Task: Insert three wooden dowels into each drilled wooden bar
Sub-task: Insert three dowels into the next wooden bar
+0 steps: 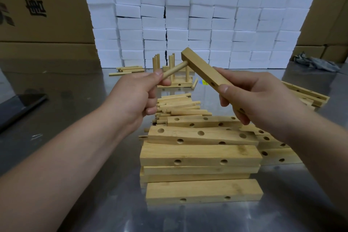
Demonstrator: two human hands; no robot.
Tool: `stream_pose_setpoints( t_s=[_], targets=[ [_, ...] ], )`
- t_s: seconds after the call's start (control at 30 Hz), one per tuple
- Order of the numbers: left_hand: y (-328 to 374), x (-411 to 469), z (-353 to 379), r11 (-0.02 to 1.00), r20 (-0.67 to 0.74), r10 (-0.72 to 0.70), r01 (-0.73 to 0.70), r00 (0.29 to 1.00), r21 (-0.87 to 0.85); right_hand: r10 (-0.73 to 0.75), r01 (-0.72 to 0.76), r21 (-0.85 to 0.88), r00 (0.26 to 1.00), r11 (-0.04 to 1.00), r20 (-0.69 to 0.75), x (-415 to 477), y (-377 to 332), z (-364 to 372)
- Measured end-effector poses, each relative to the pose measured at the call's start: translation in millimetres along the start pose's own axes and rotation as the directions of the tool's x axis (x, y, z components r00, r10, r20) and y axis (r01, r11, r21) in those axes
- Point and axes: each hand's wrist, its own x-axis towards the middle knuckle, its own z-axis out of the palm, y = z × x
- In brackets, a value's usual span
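gripping one bar (203, 70) in right hand (263, 100), one dowel (176, 70) in left hand (135, 98).

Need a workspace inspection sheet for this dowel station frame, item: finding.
Surface: shiny, reflective metal table.
Job's things: held bar with a dowel entering near its far end; loose dowels piled mid-table; drilled bars stacked nearest the camera; finished bars with upright dowels at the back.
Clutter: dark flat object at the left edge; grey cloth back right.
Grippers: left hand pinches the dowel; right hand grips the held bar.
Cables: nothing seen.
Surroundings: white blocks stacked as a wall; cardboard boxes behind.
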Motion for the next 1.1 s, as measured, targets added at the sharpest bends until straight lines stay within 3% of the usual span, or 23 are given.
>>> stream_pose_setpoints(
  t_s=[0.13,0.3,0.37,0.4,0.47,0.6,0.73,0.97,1.1],
  targets=[
    [-3,4,-5,0.992,-0.012,0.043,-0.041,0.999,0.115,0.015,-0.015,0.008,1.0,1.0,-0.008,3,3,6],
    [-7,14,-16,0.994,-0.153,-0.009,0.026,0.988,0.11,0.112,-0.098,0.08,0.972,0.992,-0.204,7,9,4],
    [-16,16,-20,0.934,-0.165,0.042,0.02,0.985,0.357,0.202,-0.156,0.18,0.94,0.971,-0.273,9,11,2],
    [-22,14,-21,0.873,-0.117,0.054,0.01,0.992,0.488,0.244,-0.179,0.235,0.926,0.955,-0.288,11,12,2],
    [-33,11,-19,0.805,0.004,-0.001,-0.002,1.0,0.593,0.311,-0.218,0.309,0.904,0.926,-0.292,13,12,3],
    [-40,15,-17,0.783,0.127,-0.113,0.01,0.985,0.622,0.393,-0.292,0.36,0.886,0.886,-0.248,15,13,7],
    [-51,25,-18,0.733,0.145,-0.173,0.029,0.974,0.68,0.423,-0.321,0.365,0.872,0.874,-0.247,15,13,8],
    [-53,27,-14,0.697,0.089,-0.077,-0.01,0.993,0.717,0.454,-0.337,0.406,0.86,0.849,-0.235,17,14,11],
    [-40,19,-13,0.811,-0.041,0.084,-0.044,0.996,0.584,0.498,-0.349,0.503,0.845,0.791,-0.196,18,14,10]
  ],
)
